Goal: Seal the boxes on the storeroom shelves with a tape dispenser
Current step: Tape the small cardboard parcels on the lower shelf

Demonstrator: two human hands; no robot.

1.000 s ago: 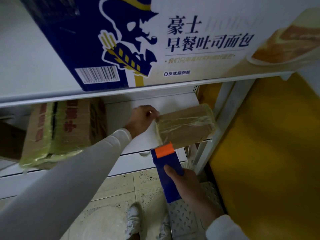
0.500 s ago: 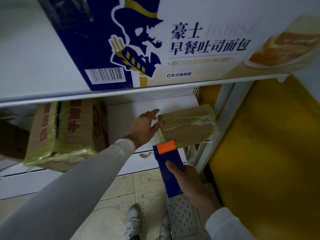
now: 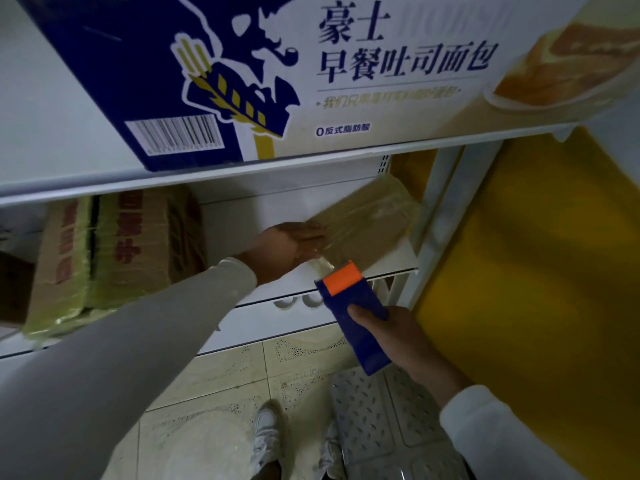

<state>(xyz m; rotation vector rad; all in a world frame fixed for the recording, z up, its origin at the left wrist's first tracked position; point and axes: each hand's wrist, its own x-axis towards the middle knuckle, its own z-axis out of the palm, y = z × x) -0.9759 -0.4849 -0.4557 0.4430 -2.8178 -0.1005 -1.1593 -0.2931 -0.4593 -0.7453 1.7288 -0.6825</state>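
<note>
Head view: left hand [image 3: 294,244], fingers flat and apart, is pressing the small brown box [image 3: 367,230] at frame centre on the lower shelf [image 3: 388,261], evidently steadying it. Right hand [image 3: 391,332] is gripping the blue tape dispenser [image 3: 356,313], orange end meeting the box's near edge.

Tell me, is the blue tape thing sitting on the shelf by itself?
No, the right hand grips the blue tape dispenser and holds it up by the small brown box.
</note>
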